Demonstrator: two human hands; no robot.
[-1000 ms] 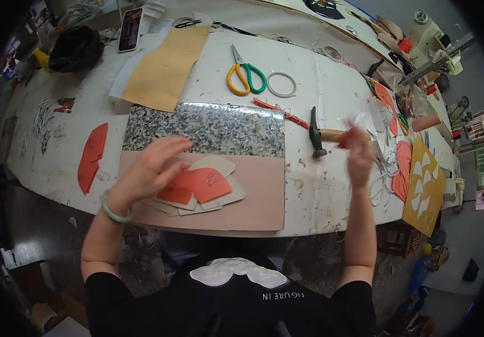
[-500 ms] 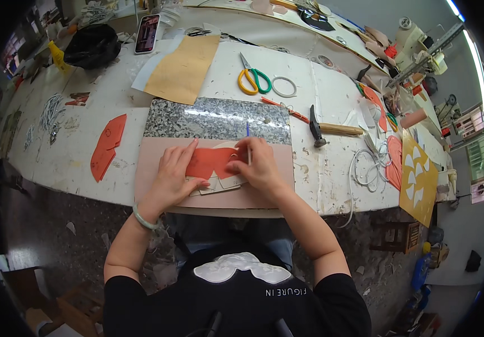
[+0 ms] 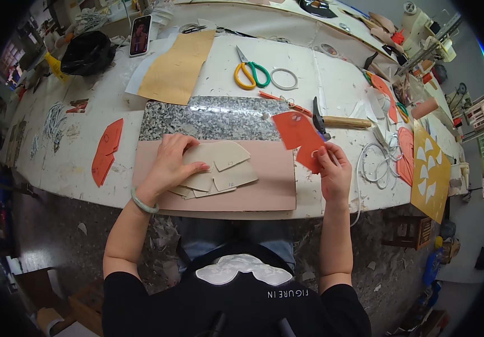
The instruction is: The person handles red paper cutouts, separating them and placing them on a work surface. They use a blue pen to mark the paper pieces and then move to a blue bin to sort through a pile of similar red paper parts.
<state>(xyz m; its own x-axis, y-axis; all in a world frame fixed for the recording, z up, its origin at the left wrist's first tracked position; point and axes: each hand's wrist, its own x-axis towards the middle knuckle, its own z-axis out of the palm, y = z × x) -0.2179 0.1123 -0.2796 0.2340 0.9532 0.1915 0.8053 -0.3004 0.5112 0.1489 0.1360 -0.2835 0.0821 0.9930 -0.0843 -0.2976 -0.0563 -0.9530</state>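
In my right hand (image 3: 335, 171), thumb and fingers pinch a red-orange cut piece (image 3: 301, 135) with a notched edge, raised above the right end of the pink-beige board (image 3: 276, 180). A slim blue-tipped stick like a pen (image 3: 325, 136) pokes out behind that piece, mostly hidden. My left hand (image 3: 172, 163) lies with spread fingers on the left part of several overlapping cream pieces (image 3: 228, 154), thumb on top. These pieces rest on the board and bear small pencil marks. Another red-orange piece (image 3: 107, 151) lies on the table to the left.
Behind the board is a speckled stone slab (image 3: 208, 118). A hammer (image 3: 343, 121), scissors (image 3: 247, 73) and a white ring (image 3: 284, 79) lie beyond. White cord (image 3: 377, 168) and a yellow template sheet (image 3: 430, 185) are at the right. Tan sheet (image 3: 177, 67), phone (image 3: 139, 35) and black bag (image 3: 87, 53) stand far left.
My right hand has lifted the red-orange piece off the cream pieces and carried it right, uncovering them. My left hand stays near its place, now resting on the cream pieces.
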